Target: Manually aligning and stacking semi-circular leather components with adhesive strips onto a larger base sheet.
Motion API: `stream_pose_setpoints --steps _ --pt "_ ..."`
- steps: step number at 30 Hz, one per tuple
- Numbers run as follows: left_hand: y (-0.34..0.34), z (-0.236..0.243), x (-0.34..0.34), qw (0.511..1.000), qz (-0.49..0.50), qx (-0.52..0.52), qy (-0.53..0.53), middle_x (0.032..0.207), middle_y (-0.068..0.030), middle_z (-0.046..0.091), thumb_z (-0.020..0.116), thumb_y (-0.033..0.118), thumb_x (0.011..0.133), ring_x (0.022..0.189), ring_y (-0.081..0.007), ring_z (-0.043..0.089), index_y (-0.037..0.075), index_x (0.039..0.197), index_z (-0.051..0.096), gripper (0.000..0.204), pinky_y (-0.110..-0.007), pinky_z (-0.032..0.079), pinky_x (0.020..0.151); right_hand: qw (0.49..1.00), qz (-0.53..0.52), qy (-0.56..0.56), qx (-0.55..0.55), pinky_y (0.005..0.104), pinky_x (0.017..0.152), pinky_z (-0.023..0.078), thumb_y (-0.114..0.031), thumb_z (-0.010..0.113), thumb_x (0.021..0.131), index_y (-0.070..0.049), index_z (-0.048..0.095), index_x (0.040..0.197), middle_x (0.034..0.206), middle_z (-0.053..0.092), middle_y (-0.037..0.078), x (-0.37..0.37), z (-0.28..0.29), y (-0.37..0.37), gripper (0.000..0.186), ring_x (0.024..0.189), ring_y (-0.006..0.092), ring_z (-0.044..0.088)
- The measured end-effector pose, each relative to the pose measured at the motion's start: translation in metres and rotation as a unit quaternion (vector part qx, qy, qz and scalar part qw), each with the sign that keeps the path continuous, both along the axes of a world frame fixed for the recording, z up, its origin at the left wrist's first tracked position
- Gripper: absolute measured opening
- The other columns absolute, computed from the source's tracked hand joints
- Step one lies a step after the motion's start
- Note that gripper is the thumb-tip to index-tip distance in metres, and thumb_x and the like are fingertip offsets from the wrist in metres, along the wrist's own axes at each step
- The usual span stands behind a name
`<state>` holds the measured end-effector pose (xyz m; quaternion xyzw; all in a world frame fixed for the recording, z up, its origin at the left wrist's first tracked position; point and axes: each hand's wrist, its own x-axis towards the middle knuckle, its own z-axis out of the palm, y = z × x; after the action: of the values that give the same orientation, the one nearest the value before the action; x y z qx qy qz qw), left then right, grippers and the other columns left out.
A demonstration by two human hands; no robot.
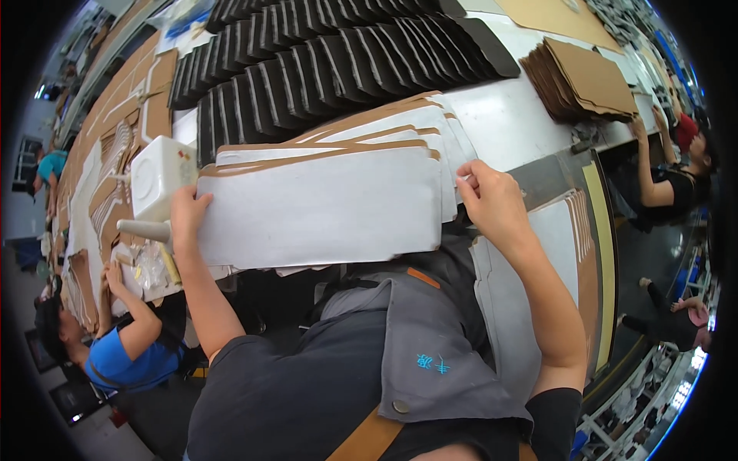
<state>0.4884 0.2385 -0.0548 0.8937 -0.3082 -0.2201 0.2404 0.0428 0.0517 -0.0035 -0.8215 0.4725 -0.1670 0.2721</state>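
A large pale-grey flat panel (pixel 323 207) with a brown edge lies in front of me, on top of a fanned pile of similar panels (pixel 369 138). My left hand (pixel 190 215) grips its left edge, thumb on the face and the other fingers mostly hidden. Just off the pile's right edge is my right hand (pixel 492 201), thumb and fingers pinched together. Whether anything is between those fingertips I cannot make out. Close by my left hand stands a white box-shaped machine part (pixel 157 178) with a light rounded arm (pixel 144 230) below it.
Long overlapping rows of black pieces (pixel 338 73) fill the table's far side. A stack of brown sheets (pixel 580 81) sits at the far right. More grey panels (pixel 530 269) lean beside my right forearm. Co-workers are at left (pixel 131 346) and right (pixel 669 180).
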Motion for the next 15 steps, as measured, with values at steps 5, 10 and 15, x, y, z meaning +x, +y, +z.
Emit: stream_pose_setpoints --steps 5,10,15 --pt "-0.071 0.004 -0.064 0.931 -0.205 -0.145 -0.265 0.100 -0.0160 0.063 0.074 0.011 0.074 0.090 -0.0307 0.061 0.001 0.104 0.064 0.034 -0.036 0.047 0.082 0.996 -0.078 -0.041 -0.030 0.0384 0.065 0.050 -0.009 0.063 0.083 -0.002 0.062 0.096 0.084 0.064 0.011 -0.069 0.031 0.022 0.015 0.070 0.0282 0.061" --pt "-0.170 0.035 -0.238 0.841 -0.476 -0.254 0.046 0.098 -0.0096 0.065 0.071 0.003 0.077 0.087 -0.0189 0.063 0.000 0.103 0.065 0.027 -0.029 0.049 0.075 0.973 -0.202 0.065 -0.086 0.0347 0.079 0.047 -0.010 0.064 0.083 -0.002 0.060 0.105 0.106 0.058 0.013 -0.155 0.042 0.069 0.024 0.093 0.0279 0.057" --pt "-0.214 0.053 -0.373 0.670 -0.679 -0.287 0.092 0.104 -0.0126 0.062 0.074 0.007 0.075 0.097 -0.0287 0.059 0.001 0.107 0.063 0.035 -0.034 0.048 0.081 0.946 -0.261 0.173 -0.090 0.0396 0.101 0.031 -0.018 0.062 0.085 -0.002 0.049 0.126 0.131 0.045 0.012 -0.186 0.021 0.116 0.046 0.121 0.0300 0.040"
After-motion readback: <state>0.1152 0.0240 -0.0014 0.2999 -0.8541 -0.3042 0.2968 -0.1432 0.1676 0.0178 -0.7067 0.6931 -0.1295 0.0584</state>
